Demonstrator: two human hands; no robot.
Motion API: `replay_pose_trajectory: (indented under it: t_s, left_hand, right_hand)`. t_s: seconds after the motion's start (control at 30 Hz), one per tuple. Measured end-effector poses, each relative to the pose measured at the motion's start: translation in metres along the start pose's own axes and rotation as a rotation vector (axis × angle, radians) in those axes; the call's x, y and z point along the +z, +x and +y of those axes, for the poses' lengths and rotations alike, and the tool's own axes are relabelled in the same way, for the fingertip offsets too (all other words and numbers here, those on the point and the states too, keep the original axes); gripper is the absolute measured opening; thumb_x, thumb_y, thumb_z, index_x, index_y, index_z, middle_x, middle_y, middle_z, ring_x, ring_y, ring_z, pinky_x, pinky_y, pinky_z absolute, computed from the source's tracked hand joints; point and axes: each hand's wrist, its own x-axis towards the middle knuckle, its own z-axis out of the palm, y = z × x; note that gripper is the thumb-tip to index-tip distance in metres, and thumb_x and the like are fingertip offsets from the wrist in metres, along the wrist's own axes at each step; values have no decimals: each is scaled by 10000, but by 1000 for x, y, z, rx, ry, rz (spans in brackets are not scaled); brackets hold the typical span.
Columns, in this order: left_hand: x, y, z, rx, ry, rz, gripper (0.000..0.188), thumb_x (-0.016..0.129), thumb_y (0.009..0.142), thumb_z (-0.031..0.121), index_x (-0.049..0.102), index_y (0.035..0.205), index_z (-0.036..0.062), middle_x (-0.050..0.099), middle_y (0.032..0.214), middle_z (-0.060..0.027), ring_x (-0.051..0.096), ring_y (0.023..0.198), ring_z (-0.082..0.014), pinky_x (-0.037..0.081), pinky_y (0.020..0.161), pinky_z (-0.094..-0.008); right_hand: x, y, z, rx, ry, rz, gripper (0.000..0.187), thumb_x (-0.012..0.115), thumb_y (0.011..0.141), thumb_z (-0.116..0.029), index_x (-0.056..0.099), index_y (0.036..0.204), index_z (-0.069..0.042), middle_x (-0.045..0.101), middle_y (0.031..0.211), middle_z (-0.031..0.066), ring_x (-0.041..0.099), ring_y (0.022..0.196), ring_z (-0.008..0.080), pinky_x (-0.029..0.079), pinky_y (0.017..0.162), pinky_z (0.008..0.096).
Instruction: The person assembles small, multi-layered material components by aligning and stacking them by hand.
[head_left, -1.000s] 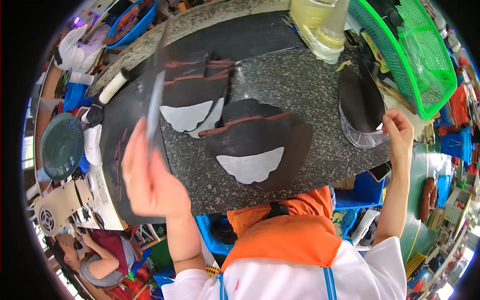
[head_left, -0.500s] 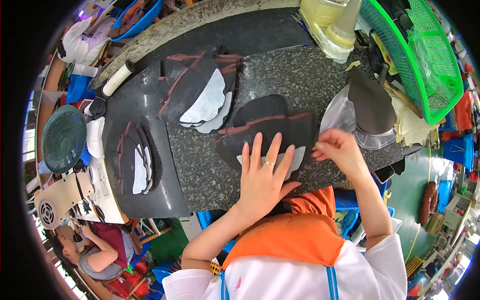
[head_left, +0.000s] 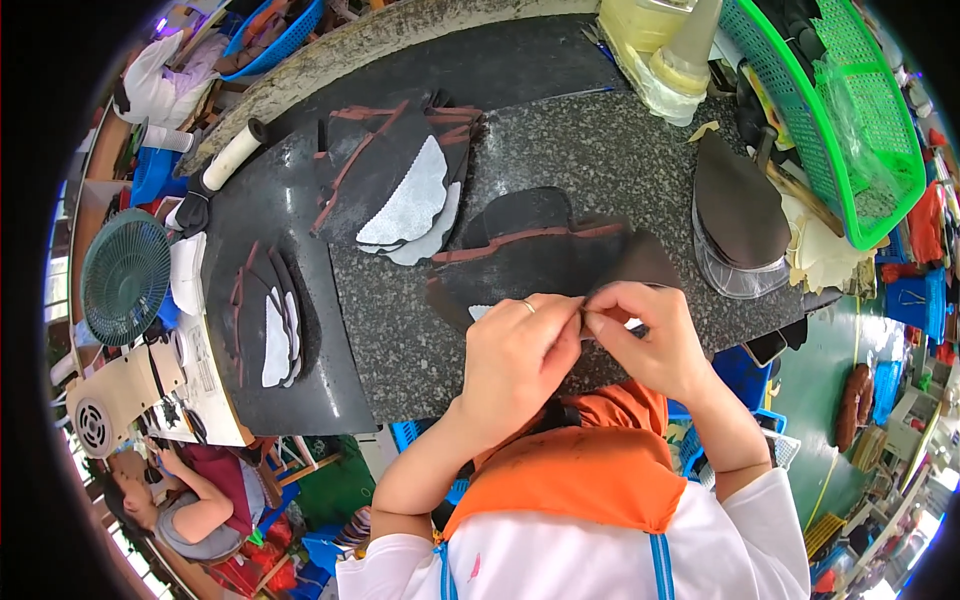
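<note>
Close together in front of me, my left hand point(head_left: 528, 345) and my right hand point(head_left: 648, 335) pinch the near edge of a dark brown, leather-like piece point(head_left: 648, 262). Its lower part is hidden by my fingers. Under and beside it lies a black cut panel point(head_left: 540, 265) with a reddish-brown stripe and a rounded tab at its far side. A bit of white backing shows by my left knuckles. To the right, a stack of dark brown oval pieces point(head_left: 740, 205) rests over clear film.
Stacked black panels with white scalloped backing point(head_left: 400, 190) lie left of centre; a smaller stack point(head_left: 275, 325) sits farther left. A green basket point(head_left: 850, 120) and a wrapped cone point(head_left: 685, 55) stand at the far right. A fan point(head_left: 127, 275) and another person point(head_left: 195, 500) are at left.
My left hand has lifted from lying flat on the black panel and now pinches beside my right. The pale, see-through shape left of the oval stack is gone; a brown piece is between my hands.
</note>
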Motion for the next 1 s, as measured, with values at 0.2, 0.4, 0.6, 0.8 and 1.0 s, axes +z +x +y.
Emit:
replay_pose_trajectory:
  t_s: [0.2,0.4,0.6,0.8,1.0]
  left_hand:
    - [15,-8,-3,-528,-989,119,239,558,938,16,617,1149,-79,637,1074,-92,612,927,-131,516,846,-280]
    - [3,-6,4,-347,-576,13,271,532,941,-7,605,1197,-55,622,1082,-102,603,963,-147,488,857,-275]
    - [5,-11,0,-457,-887,111,264,559,936,16,615,1188,-38,644,1050,-89,606,983,-147,478,882,-278]
    - [8,-17,-6,-612,-1055,159,169,604,916,1,636,1078,-37,671,991,-73,640,906,-112,504,806,-230]
    - [2,-10,-7,-636,-735,43,140,620,885,-30,636,1021,-58,680,873,-56,657,801,-126,528,741,-233]
  right_hand:
    - [9,9,-10,291,508,-49,85,567,911,-48,600,935,27,627,779,42,607,714,80,499,622,223]
    - [8,18,-19,361,485,20,93,590,915,-49,585,951,36,658,824,65,637,737,87,537,615,231]
    - [1,27,-18,476,430,-126,133,618,895,-89,600,938,36,670,734,71,638,641,95,535,566,232]
    - [-1,29,-20,499,337,-189,144,594,896,-105,630,900,34,666,705,66,630,599,98,520,543,222]
    - [6,26,-21,365,192,-198,132,566,864,-74,642,847,33,640,673,39,599,572,85,460,494,218]
